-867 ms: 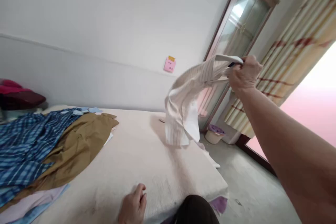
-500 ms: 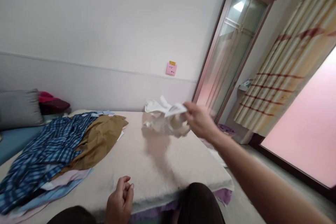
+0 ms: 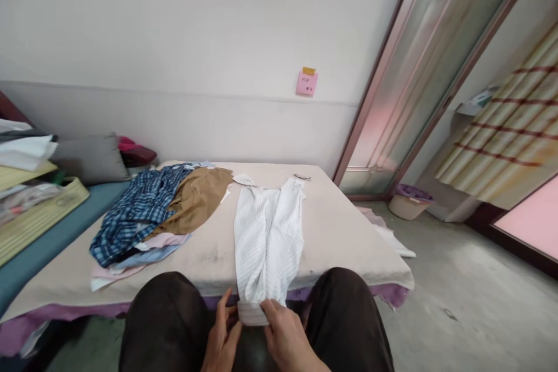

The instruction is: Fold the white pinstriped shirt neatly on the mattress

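Observation:
A white garment with thin stripes lies stretched from the bed toward my lap, its two long parts pointing away toward the wall. Its near end, a folded band, hangs past the bed's front edge between my knees. With thumb and fingers, my right hand grips the band's right side. At the band's left end is my left hand, fingers curved and apart, tips beside or lightly touching the cloth. Part of the band is hidden behind my right hand.
Left on the bed lies a pile with a blue plaid shirt and a brown garment. A small dark object sits near the back. A grey cushion stands farther left; a bin stands on the floor at right.
My right hand has moved from the far right of the bed down to my lap. The striped garment is now laid out toward me, and both hands are at its band. My view has turned left.

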A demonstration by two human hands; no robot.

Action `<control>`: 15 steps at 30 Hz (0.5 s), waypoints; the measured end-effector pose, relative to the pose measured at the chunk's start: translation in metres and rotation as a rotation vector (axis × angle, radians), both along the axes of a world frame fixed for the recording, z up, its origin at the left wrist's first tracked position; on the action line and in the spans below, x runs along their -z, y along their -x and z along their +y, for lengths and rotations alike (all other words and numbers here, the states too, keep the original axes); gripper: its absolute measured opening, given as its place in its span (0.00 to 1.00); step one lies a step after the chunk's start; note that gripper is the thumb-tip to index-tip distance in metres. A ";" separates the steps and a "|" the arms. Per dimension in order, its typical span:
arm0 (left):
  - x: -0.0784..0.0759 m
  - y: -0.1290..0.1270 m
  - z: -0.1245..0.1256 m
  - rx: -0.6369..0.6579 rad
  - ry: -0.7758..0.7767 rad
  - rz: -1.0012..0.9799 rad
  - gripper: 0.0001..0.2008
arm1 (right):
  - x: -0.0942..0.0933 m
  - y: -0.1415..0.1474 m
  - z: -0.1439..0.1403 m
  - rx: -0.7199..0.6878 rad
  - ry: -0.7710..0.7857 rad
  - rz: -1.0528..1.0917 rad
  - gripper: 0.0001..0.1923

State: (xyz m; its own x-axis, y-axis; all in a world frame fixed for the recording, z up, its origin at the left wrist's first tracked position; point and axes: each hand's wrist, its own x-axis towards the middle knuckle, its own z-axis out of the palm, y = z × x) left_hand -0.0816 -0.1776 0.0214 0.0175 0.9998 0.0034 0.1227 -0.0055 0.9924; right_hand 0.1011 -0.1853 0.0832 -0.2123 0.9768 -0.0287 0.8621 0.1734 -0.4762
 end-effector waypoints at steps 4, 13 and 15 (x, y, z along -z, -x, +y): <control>-0.010 0.002 0.008 0.045 0.066 0.043 0.27 | 0.021 -0.008 -0.014 -0.001 -0.022 0.041 0.20; 0.005 -0.008 0.015 0.121 0.178 0.097 0.33 | 0.058 -0.001 -0.029 -0.008 0.030 0.077 0.29; 0.010 -0.008 0.015 0.109 0.179 0.113 0.34 | 0.063 0.001 -0.028 -0.020 0.022 0.065 0.30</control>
